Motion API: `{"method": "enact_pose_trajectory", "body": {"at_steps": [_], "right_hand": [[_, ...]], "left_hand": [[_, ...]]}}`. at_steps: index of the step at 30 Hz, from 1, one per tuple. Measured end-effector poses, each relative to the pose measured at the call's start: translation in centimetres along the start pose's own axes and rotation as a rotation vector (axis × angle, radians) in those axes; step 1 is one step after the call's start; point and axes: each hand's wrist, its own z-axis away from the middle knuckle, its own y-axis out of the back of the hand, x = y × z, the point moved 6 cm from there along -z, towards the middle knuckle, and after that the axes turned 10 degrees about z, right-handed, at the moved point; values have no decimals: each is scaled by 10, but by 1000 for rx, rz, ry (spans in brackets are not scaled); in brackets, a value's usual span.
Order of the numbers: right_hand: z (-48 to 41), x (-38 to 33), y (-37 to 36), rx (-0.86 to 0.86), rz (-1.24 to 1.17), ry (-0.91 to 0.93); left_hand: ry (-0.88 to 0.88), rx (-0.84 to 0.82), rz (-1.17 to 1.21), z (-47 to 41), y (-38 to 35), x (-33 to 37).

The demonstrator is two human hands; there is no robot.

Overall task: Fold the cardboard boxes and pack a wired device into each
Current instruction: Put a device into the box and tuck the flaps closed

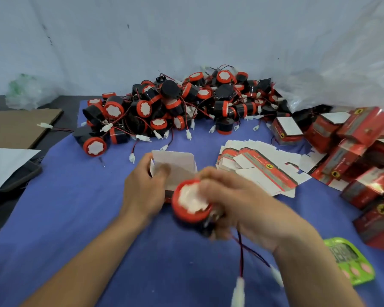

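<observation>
Hands holding a wired device point(191, 204) at an open cardboard box point(175, 165).
Left hand point(142, 185) grips the box; right hand point(237, 207) wraps the blurred device just before its mouth, red-and-white face tilted up toward the camera, axis slanting away. Dangling wires point(241, 255) could likely snag the flap or stay outside.

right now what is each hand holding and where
Left hand grips the open cardboard box by its left wall; right hand grips the wired device round its black body.

Near left the blue cloth point(75, 207) lies bare; device heap point(175, 103) walls the far side; packed boxes point(353, 151) crowd the right.
</observation>
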Motion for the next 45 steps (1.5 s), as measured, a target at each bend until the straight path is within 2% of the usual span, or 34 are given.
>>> {"method": "enact_pose_trajectory", "body": {"at_steps": [2, 4, 6, 10, 12, 15, 17, 20, 21, 22, 25, 27, 28, 31, 33, 37, 41, 45], "right_hand": [[0, 11, -21, -178, 354, -63], [-4, 21, -25, -217, 613, -139], [-11, 23, -12, -69, 694, -139], [-14, 23, 37, 548, 747, -105], [-13, 27, 45, 690, 832, -106], [-14, 32, 43, 764, 871, -143], [-14, 37, 44, 729, 885, -185], [-11, 41, 37, 527, 1050, -206], [-10, 40, 36, 510, 1063, -172], [-10, 37, 38, 543, 1011, -118], [-6, 21, 43, 709, 631, 57], [-5, 7, 40, 686, 399, 168], [-4, -1, 35, 653, 368, 228], [0, -18, 8, 566, 560, 361], [-3, -19, -4, 521, 666, 377], [-6, -14, -6, 569, 909, 345], [-7, -7, -2, 703, 1248, 266], [-14, 2, -2, 638, 1286, 222]], "left_hand": [[1, 62, -8, 0, 4, 0], [6, 83, -5, 1, 6, 1], [16, 73, -3, 1, 6, 1], [50, 69, -1, 0, 6, -1], [67, 51, 0, 0, 5, -2], [71, 10, 29, 3, 2, 0], [39, 2, 81, 5, 3, 3], [11, -2, 207, 7, 4, 7], [9, 4, 234, 7, 5, 8], [6, 13, 244, 8, 5, 9], [-22, 28, 201, 9, 5, 11], [-58, 23, 138, 10, 5, 11], [-81, 15, 86, 11, 4, 12], [-155, -28, 8, 16, 0, 17], [-224, -114, 59, 20, -4, 23], [-92, -209, 354, 15, -9, 17], [-90, -258, 298, 17, -17, 18], [-114, -326, 271, 21, -19, 22]]}}
